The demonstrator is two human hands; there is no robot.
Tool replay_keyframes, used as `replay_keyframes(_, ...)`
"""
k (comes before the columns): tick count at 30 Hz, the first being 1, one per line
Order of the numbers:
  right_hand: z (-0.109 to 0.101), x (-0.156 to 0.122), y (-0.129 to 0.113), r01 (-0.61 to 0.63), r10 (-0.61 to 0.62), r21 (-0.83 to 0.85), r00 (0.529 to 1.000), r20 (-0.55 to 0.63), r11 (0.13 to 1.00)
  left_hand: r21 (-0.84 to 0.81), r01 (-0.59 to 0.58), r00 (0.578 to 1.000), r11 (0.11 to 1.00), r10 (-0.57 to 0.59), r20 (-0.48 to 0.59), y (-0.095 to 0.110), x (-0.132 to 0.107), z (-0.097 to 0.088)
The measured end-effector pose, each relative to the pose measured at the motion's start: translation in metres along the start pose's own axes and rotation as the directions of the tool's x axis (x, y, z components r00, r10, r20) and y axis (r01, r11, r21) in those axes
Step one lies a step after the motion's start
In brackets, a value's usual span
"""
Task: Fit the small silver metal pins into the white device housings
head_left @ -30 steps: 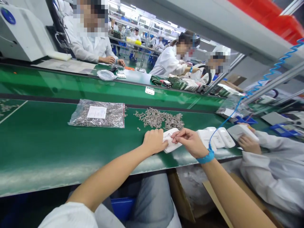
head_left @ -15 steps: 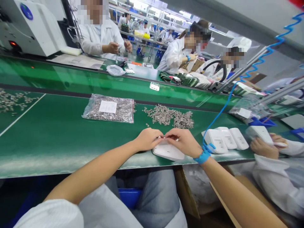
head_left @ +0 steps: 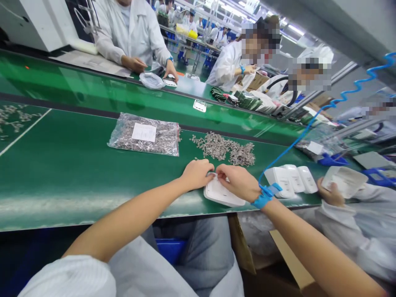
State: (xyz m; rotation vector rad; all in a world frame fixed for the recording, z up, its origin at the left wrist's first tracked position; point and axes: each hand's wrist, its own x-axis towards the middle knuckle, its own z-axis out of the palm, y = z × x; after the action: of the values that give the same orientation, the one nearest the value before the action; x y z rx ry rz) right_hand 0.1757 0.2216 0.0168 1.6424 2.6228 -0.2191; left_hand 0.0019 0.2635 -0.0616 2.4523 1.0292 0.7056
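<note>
A white plastic housing (head_left: 223, 195) with rounded corners lies on the green bench near its front edge. My left hand (head_left: 197, 174) curls round its far left corner, thumb and fingers closed against it. Over the far edge of the same housing, my right hand (head_left: 237, 180) is closed in a pinch; whatever is between its fingertips is too small or hidden to make out. A blue wrist strap (head_left: 262, 198) with a coiled cord is on my right wrist. Just beyond my hands spreads a pile of small metal parts (head_left: 216, 146).
A clear bag of metal parts (head_left: 123, 138) with a white label lies left of the pile. Several white housings (head_left: 283, 181) stand at right, beside a co-worker's hand (head_left: 332, 194) holding another. Behind runs a green conveyor belt (head_left: 148, 103) carrying a white part (head_left: 199, 105).
My right hand's fingertips have drawn slightly apart from my left hand, both still at the housing. The co-worker at right has turned their housing so its hollow side shows.
</note>
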Motion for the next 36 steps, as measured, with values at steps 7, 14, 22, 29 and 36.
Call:
replay_keyframes(7, 0.006, 0.005, -0.009, 0.001, 0.006, -0.202, 0.999, 0.031, 0.979, 0.010, 0.010, 0.999, 1.000, -0.010, 0.039, 0.001, 0.000, 0.000)
replay_keyframes(14, 0.010, 0.015, 0.012, -0.039, 0.038, 0.033, 0.999, 0.021, 0.999, -0.045, 0.026, 0.998, 0.999, -0.023, 0.059, 0.001, 0.002, -0.001)
replay_keyframes(22, 0.033, -0.022, 0.020, 0.053, 0.022, 0.225, 0.948, -0.318, 0.973, -0.113, 0.121, 0.993, 0.986, -0.119, 0.018, 0.007, 0.001, 0.001)
replay_keyframes(29, 0.053, -0.039, 0.010, 0.050, -0.033, 0.018, 0.848, -0.529, 0.999, -0.155, 0.212, 0.977, 0.965, -0.209, 0.039, 0.014, 0.008, 0.006)
replay_keyframes(36, 0.060, -0.038, 0.007, 0.026, -0.090, -0.109, 0.772, -0.629, 0.994, -0.173, 0.270, 0.962, 0.947, -0.257, 0.092, 0.017, 0.010, 0.004)
